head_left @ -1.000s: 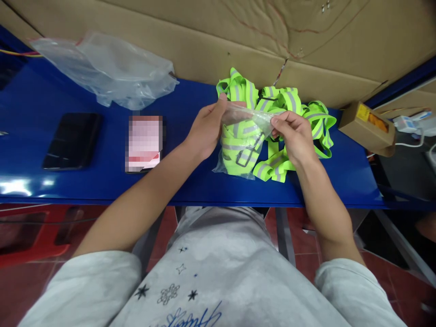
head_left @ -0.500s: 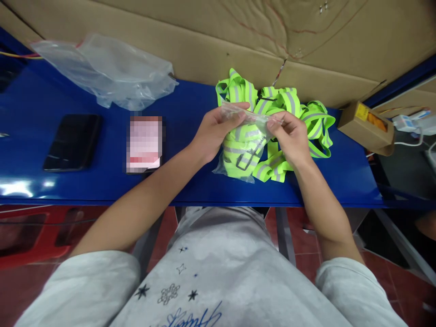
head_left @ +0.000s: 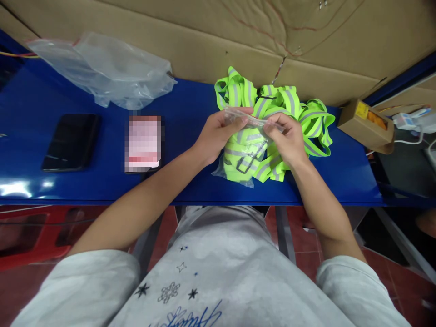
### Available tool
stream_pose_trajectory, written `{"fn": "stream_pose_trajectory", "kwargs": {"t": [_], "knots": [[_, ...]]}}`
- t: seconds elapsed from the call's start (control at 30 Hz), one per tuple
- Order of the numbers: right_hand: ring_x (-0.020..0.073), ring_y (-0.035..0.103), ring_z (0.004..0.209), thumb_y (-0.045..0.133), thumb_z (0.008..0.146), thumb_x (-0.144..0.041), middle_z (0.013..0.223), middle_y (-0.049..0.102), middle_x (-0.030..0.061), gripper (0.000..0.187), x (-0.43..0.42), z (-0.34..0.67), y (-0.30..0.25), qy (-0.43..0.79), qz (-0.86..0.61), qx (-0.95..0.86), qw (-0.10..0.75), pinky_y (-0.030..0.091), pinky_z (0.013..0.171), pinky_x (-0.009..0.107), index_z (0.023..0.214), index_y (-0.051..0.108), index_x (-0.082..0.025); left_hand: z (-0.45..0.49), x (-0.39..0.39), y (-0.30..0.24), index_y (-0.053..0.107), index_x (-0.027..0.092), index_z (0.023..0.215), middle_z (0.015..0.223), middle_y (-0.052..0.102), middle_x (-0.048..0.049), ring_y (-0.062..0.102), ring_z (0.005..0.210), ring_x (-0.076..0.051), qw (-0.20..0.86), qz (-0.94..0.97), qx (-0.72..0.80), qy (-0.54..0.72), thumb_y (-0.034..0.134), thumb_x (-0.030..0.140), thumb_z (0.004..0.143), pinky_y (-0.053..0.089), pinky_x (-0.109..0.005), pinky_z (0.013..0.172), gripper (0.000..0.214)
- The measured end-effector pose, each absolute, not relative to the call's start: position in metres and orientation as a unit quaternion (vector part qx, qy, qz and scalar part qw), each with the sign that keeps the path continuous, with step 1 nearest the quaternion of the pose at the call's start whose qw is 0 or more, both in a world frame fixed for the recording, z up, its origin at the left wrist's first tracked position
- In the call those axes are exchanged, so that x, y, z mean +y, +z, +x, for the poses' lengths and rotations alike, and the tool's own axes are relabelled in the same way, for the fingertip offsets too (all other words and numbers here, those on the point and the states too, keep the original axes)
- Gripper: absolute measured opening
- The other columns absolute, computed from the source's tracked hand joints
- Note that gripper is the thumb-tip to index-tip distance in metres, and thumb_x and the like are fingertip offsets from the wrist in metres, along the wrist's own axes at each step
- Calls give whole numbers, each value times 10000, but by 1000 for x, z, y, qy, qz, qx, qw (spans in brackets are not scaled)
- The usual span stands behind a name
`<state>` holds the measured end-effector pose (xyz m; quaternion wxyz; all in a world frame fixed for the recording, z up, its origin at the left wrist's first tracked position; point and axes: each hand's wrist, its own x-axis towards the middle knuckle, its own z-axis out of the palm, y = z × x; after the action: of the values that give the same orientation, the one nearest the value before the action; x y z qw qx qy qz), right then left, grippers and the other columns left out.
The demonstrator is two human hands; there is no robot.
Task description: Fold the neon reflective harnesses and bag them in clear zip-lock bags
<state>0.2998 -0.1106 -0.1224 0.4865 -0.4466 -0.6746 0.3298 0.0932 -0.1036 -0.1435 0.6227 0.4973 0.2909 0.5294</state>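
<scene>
A small clear plastic bag [head_left: 238,159] holds a folded neon-green reflective strap with grey stripes and a black buckle. My left hand [head_left: 218,135] pinches the left end of the bag's top edge. My right hand [head_left: 286,138] pinches the same edge just to the right. Both sets of fingers press the bag's mouth flat. Behind the bag lies a loose pile of the same neon-green reflective straps [head_left: 289,109] on the blue table [head_left: 102,181].
A crumpled clear plastic bag [head_left: 109,70] lies at the back left. A black phone [head_left: 71,141] and a second phone with a blurred screen [head_left: 143,143] rest on the left. A small cardboard box [head_left: 366,125] sits at the right. A cardboard sheet [head_left: 204,41] stands behind the table.
My two hands have drawn closer together along the bag's top edge, and the open mouth of the bag has been pressed flat.
</scene>
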Motion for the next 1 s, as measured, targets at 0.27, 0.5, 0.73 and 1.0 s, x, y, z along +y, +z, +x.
{"fn": "stream_pose_trajectory", "kwargs": {"t": [0.27, 0.5, 0.73, 1.0], "knots": [[108, 466, 620, 777, 835, -413, 683, 547, -34, 247, -112, 299, -120, 355, -450, -675, 465, 389, 599, 280, 764, 637, -223, 96, -106, -144, 830, 250, 1099, 1059, 824, -27, 746, 1046, -198, 614, 517, 298, 516, 893, 568, 791, 545, -293, 964, 447], [117, 483, 640, 789, 811, -468, 714, 581, -18, 282, -111, 301, -121, 360, -467, -678, 439, 389, 602, 287, 767, 640, -232, 97, -108, -144, 832, 231, 1090, 1057, 826, -39, 756, 1021, -197, 606, 523, 325, 503, 890, 574, 788, 555, -282, 932, 461], [122, 495, 644, 796, 798, -402, 701, 602, -17, 227, -110, 303, -119, 365, -475, -668, 441, 387, 589, 283, 743, 657, -230, 98, -106, -143, 841, 189, 961, 1007, 837, -66, 790, 983, -227, 657, 470, 318, 496, 880, 583, 794, 592, -313, 918, 430], [124, 553, 680, 843, 775, -416, 757, 676, -6, 232, -106, 314, -116, 397, -449, -685, 414, 433, 627, 287, 793, 728, -215, 97, -105, -147, 849, 198, 891, 953, 835, -51, 781, 954, -206, 589, 525, 314, 528, 856, 528, 843, 611, -323, 946, 333]]}}
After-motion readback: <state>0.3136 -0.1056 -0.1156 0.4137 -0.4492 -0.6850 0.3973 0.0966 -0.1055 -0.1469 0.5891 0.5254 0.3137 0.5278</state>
